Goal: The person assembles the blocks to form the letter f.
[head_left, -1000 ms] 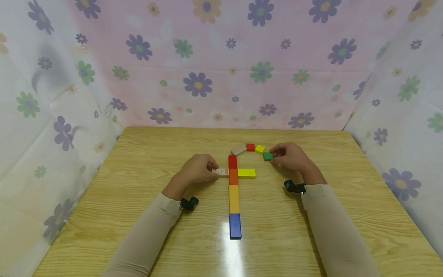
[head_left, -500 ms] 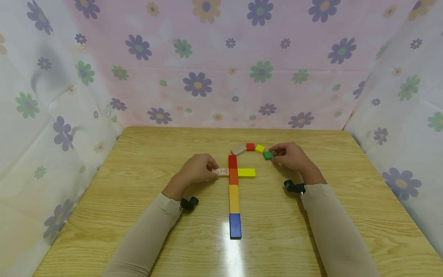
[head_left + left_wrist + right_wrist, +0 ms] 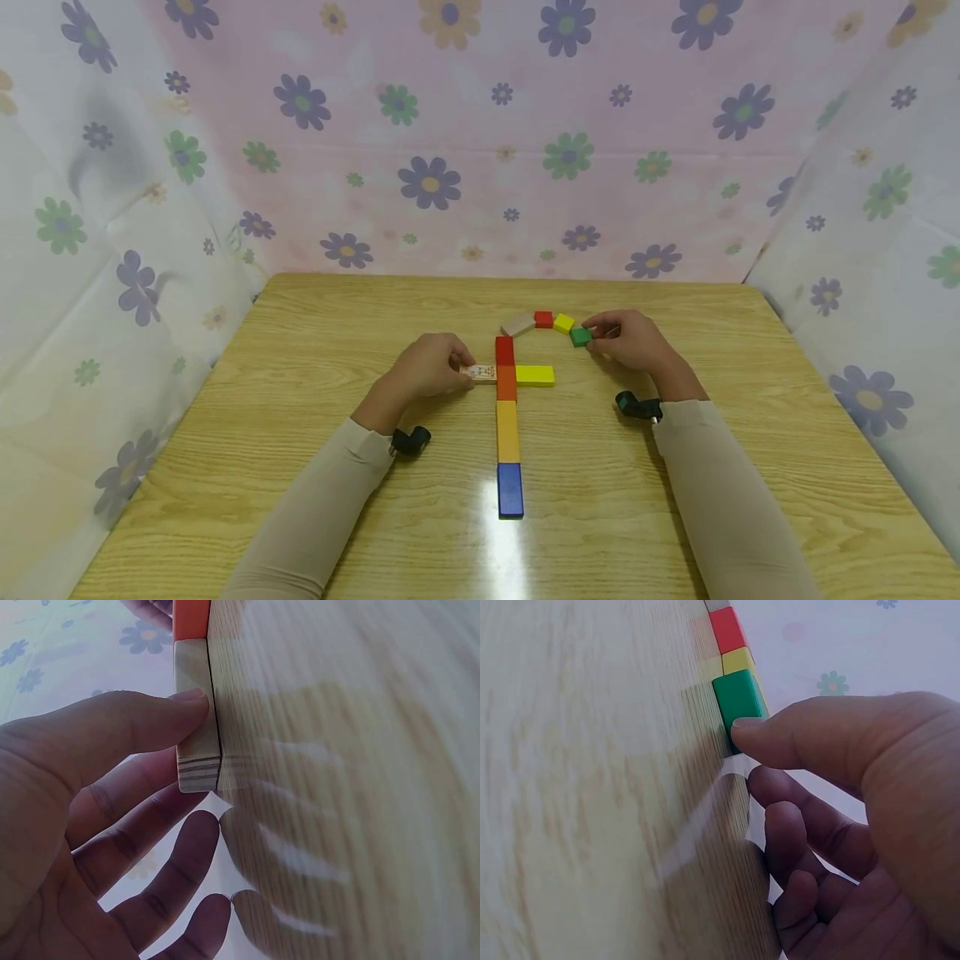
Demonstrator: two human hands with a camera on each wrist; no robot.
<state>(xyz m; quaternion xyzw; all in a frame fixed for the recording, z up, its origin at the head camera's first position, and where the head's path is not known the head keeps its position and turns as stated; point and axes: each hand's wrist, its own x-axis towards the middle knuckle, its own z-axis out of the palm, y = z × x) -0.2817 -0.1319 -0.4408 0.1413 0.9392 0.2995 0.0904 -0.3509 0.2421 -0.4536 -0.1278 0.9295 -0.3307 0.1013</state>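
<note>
In the head view my left hand (image 3: 431, 365) pinches a plain wooden block with printed markings (image 3: 482, 373), lying flat at the left side of an orange-red block (image 3: 506, 383). The left wrist view has the thumb along that wooden block (image 3: 196, 671). My right hand (image 3: 628, 337) pinches a small green block (image 3: 581, 337) between thumb and fingers. Up close in the right wrist view, the thumb tip presses the near end of the green block (image 3: 739, 697), which sits right by a small yellow block (image 3: 736, 660) and a red one (image 3: 727, 628).
A column of red (image 3: 504, 348), orange-red, orange-yellow (image 3: 507, 432) and blue (image 3: 510, 490) blocks runs toward me on the wooden table (image 3: 300, 467). A yellow block (image 3: 535, 376) juts right. A beige block (image 3: 517, 324) begins the curved row at top. Flowered cloth (image 3: 480, 167) walls the table.
The green block has shifted very slightly away from me, toward the small yellow block, with the right fingers on it. The left hand keeps its place on the printed wooden block.
</note>
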